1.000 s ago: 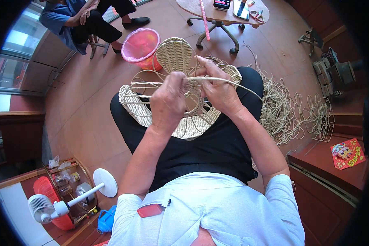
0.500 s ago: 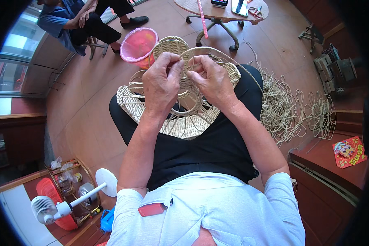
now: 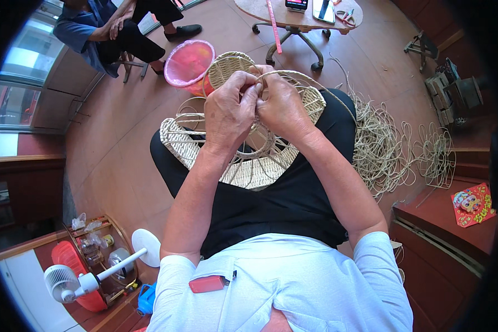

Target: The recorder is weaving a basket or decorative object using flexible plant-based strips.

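Note:
A pale woven wicker piece (image 3: 249,172) rests across my lap, with a thick curved band, thin bare spokes and a ring at its middle. A round woven part (image 3: 231,62) stands up at its far side. My left hand (image 3: 227,113) and my right hand (image 3: 285,108) meet above the ring, both closed, thumbs and forefingers pinching a thin straw-coloured cord (image 3: 315,83). From the fingers this cord arcs right over my knee. The exact spot of the pinch is mostly covered by my fingers.
A large heap of loose cord (image 3: 379,146) lies on the floor by my right knee. Ahead stand a pink-lined bin (image 3: 188,63) and a round wheeled table (image 3: 293,19) bearing phones and pliers (image 3: 346,17). A seated person (image 3: 108,33) is at far left; a white fan (image 3: 63,283) stands lower left.
My hands have come together, the right moving slightly left and its fingers turning inward against the left. The cord loop beside them has become flatter.

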A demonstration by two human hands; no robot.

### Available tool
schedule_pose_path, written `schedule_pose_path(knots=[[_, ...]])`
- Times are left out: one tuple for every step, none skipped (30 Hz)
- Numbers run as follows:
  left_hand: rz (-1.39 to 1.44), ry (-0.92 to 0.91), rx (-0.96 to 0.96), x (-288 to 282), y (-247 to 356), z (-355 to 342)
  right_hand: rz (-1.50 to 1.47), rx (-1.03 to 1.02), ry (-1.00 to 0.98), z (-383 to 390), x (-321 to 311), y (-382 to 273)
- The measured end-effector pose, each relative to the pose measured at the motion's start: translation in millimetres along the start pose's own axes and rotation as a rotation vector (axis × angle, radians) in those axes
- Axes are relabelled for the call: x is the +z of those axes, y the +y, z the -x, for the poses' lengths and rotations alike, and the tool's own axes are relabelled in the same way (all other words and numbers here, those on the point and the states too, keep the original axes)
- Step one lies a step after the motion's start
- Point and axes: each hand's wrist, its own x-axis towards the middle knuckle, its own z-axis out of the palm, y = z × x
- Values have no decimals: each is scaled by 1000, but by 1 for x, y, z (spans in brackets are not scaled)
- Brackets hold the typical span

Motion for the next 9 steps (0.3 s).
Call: schedule_pose_path(knots=[[7, 12, 30, 1, -1, -1, 0, -3, -4, 0, -1, -2], [17, 18, 51, 1, -1, -1, 40, -27, 15, 1, -1, -4], [15, 28, 60, 1, -2, 1, 86, -5, 25, 1, -3, -6], [128, 44, 0, 1, -3, 3, 80, -53, 32, 2, -6, -7], [246, 58, -60, 2, -4, 5, 117, -6, -28, 4, -12, -7], [240, 62, -63, 0, -6, 7, 151, 7, -80, 6, -16, -7], [338, 52, -123, -3, -9, 10, 154, 42, -92, 8, -18, -5], [437, 41, -182, -6, -12, 13, 138, 18, -69, 11, -19, -4], [444, 48, -202, -8, -13, 17, 130, 25, -55, 13, -20, -1]])
